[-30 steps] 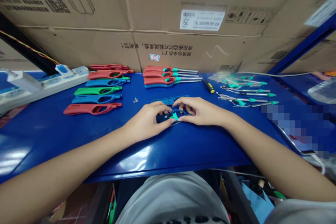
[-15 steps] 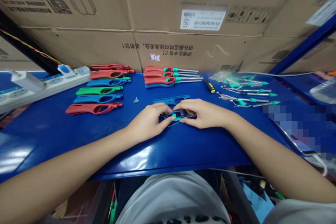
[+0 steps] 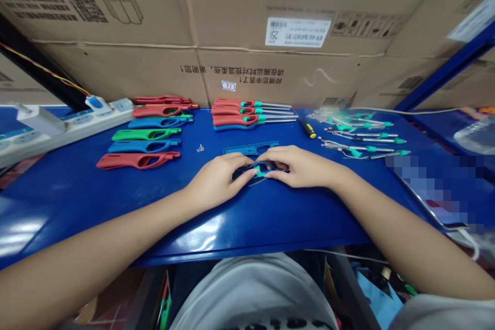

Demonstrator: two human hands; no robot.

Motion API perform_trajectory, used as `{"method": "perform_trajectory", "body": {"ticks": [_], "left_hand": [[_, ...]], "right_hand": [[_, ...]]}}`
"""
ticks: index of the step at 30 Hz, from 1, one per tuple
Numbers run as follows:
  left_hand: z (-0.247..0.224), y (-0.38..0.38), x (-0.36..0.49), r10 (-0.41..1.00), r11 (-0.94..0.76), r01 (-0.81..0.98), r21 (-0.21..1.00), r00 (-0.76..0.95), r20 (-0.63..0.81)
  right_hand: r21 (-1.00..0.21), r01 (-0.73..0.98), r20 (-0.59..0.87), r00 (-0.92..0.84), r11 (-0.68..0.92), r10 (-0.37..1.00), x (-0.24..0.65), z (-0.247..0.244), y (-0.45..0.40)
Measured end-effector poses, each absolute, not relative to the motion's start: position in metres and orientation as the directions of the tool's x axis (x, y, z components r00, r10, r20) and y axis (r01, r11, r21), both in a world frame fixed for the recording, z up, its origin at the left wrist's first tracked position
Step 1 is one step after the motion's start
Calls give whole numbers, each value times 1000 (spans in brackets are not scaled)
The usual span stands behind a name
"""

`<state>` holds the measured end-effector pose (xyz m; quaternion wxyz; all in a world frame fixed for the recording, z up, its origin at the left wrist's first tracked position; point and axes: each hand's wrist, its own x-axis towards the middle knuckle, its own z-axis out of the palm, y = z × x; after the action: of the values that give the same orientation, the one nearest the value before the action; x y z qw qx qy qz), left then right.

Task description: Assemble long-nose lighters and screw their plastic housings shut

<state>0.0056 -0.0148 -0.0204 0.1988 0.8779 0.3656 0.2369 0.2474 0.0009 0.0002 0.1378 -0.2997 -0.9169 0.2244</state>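
Observation:
My left hand (image 3: 218, 180) and my right hand (image 3: 299, 167) meet at the middle of the table, fingers closed on the two ends of a blue lighter shell (image 3: 266, 163). Its ends are hidden under my fingers. A green trigger (image 3: 260, 170) shows in the shell's opening, pinched near both thumbs, and a thin wire hangs below it. Just behind my hands lies another blue lighter shell half (image 3: 235, 150), partly covered by the fingers. Small screws (image 3: 200, 148) lie in a little heap to the left.
Several coloured lighter shells (image 3: 139, 160) are lined up at left beside a power strip (image 3: 77, 121). Lighters with metal tubes (image 3: 235, 119) lie at the back. A screwdriver (image 3: 308, 129) and several tube-and-trigger assemblies (image 3: 381, 139) lie at right. A cardboard box (image 3: 232, 20) stands behind.
Both hands stay at nearly the same place. The fingers shift slightly around the green trigger, and the shell turns a little.

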Motion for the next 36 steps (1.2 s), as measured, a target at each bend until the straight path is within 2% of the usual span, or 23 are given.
{"method": "perform_trajectory", "body": {"ticks": [5,10,18,22,28,36], "left_hand": [[-22,-13,3,706,-694,528,490,633,317],[-24,-11,1,674,-733,564,380,674,301],[-22,-11,0,664,-748,598,288,689,290],[-15,-14,-1,645,-762,620,187,699,309],[-4,-21,-3,619,-768,640,5,742,257],[-3,-30,1,624,-759,649,-57,749,223]], "right_hand": [[-480,518,102,-769,708,631,250,1,0],[-447,561,85,-749,697,657,254,0,-1],[-437,553,175,-721,709,671,263,12,-1],[-434,558,123,-741,708,660,265,15,-1],[-434,577,50,-752,692,657,265,13,-1],[-479,550,47,-762,684,645,261,12,0]]}}
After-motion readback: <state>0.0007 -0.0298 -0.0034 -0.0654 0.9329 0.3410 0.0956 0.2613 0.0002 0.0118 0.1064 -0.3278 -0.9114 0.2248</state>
